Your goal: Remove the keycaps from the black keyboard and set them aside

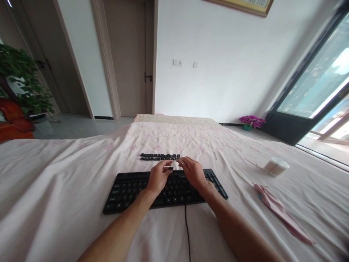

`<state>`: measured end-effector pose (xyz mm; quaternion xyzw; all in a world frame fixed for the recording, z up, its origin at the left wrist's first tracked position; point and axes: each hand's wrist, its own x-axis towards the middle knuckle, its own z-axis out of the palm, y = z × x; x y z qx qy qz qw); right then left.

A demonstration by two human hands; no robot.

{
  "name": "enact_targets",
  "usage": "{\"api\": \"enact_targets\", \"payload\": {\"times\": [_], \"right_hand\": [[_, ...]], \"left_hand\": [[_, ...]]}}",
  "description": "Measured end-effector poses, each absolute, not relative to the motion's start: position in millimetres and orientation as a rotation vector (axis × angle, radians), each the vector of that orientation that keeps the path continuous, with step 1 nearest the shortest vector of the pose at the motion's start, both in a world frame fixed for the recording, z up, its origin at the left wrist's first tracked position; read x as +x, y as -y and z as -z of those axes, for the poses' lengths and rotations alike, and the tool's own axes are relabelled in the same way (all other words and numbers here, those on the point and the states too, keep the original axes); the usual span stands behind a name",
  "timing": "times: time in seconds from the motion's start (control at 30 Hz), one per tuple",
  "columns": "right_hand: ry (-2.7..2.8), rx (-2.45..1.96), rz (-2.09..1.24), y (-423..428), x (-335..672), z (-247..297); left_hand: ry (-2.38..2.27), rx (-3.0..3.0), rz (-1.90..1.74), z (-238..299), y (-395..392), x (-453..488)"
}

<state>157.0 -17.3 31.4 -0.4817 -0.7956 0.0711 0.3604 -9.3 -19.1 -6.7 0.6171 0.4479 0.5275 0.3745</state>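
A black keyboard (128, 194) lies on the pink-white cloth, with my forearms reaching across it. Above its back edge, my left hand (159, 176) pinches a small black keycap (171, 168) between thumb and fingers. Close beside it, my right hand (193, 171) has its fingertips drawn together; whatever they hold is too small to make out. Loose black keycaps (154, 157) stand in two rows on the cloth just behind the keyboard, partly hidden by my fingers.
A round tub of cotton swabs (276, 166) lies on the right, near a folded pink cloth (283, 214). One thin stick (215, 155) rests behind my right hand. The keyboard cable (187, 229) runs toward me over the bedsheet-like cover (68, 203).
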Motion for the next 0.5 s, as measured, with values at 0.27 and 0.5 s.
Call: {"api": "enact_targets", "payload": {"times": [0.27, 0.5], "right_hand": [[2.195, -1.309, -0.156, 17.4, 152.4, -25.5], [2.147, -1.357, -0.195, 15.7, 149.0, -24.4]], "left_hand": [[-1.092, 1.467, -1.311, 6.9, 20.3, -9.9], [-1.078, 1.475, -1.281, 11.0, 18.7, -9.5]]}}
